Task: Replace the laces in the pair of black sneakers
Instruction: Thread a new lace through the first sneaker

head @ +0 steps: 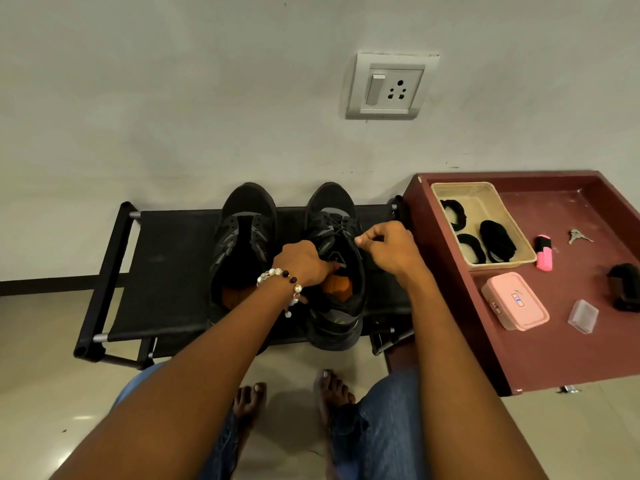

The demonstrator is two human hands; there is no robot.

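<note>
Hands working at the right-hand shoe of two black sneakers on a low black rack.
Left hand [304,263], beaded bracelet at the wrist, grips the right sneaker [335,268] at its tongue; right hand [388,247] pinches a black lace [360,252] beside the collar. Left sneaker [244,244] stands just beside it, unlaced. Beyond, on the rack [166,271], both toes reach the wall.

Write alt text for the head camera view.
A person's left hand holds the right black sneaker on a black fabric rack while the right hand pinches its black lace; the left sneaker is unlaced.
</note>
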